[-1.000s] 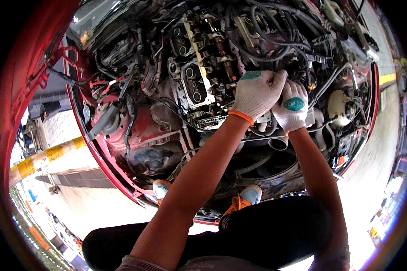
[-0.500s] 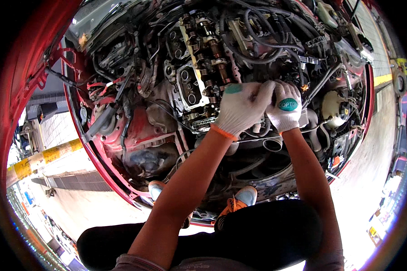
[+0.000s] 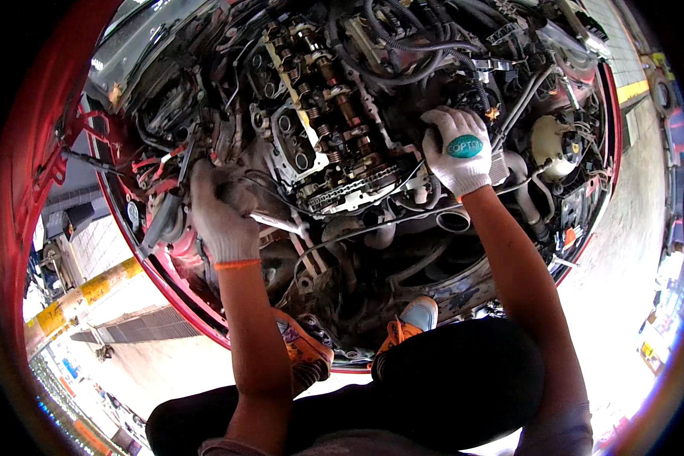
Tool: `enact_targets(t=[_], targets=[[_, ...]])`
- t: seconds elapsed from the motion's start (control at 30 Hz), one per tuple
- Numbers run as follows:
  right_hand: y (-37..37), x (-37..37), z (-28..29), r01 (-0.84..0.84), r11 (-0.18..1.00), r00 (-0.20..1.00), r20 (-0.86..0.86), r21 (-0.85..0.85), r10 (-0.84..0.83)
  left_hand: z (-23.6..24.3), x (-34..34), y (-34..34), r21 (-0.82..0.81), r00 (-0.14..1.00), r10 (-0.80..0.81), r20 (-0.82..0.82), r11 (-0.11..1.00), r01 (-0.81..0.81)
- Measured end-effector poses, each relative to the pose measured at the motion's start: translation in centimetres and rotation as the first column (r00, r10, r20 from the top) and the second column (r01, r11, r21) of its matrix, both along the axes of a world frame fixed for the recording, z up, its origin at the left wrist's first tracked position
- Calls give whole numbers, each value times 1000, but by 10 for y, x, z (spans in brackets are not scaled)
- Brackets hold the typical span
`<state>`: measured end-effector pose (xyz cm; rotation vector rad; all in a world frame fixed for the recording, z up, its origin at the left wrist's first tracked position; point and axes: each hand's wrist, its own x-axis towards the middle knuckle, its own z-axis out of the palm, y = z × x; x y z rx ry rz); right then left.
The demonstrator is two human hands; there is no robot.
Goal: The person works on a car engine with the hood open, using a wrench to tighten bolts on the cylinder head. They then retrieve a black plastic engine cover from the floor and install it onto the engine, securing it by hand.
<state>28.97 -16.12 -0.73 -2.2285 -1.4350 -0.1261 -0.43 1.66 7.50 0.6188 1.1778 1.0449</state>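
My left hand (image 3: 224,213), in a white knit glove with an orange cuff, is over the left front of the engine bay. Motion smears its fingers, so their grip is unclear. A pale metal bar (image 3: 278,223) shows beside it; I cannot tell whether the hand touches it. My right hand (image 3: 459,150), gloved alike with a green patch on the back, is at the right side of the opened engine (image 3: 349,129). Its fingers curl downward, and whatever they hold is hidden beneath them. Between the hands lie the exposed camshaft (image 3: 334,83) and a timing chain (image 3: 353,190).
Black hoses (image 3: 403,45) loop behind the engine. A whitish reservoir (image 3: 553,144) stands at the right, near an open-ended pipe (image 3: 454,220). Red bodywork (image 3: 159,277) rims the bay. A yellow-marked beam (image 3: 83,281) crosses the floor at left.
My left hand has left the right hand's side and swung left across the engine. My right hand stays at about the same spot. The view has shifted slightly.
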Motion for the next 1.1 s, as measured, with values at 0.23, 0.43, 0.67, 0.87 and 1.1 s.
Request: enact_targets(t=[0.23,0.43,0.67,0.87,1.1], targets=[[1,-3,1,-18,1000,1000,-3,-6,18,-11,-24,-11,-239,992,-76,99,966,98],[0,-4,-5,-10,1000,999,45,28,8,-15,-43,-16,-197,988,63,142,980,-35],[-1,-4,-5,5,1000,999,44,9,-5,-22,-53,-8,-118,930,233,286,971,-207],[0,-5,-3,10,1000,1000,15,5,-10,-23,-18,-19,-333,884,428,190,875,-353],[0,-4,0,-3,1000,1000,-19,10,3,-41,-2,-25,-290,889,377,258,908,-301]])
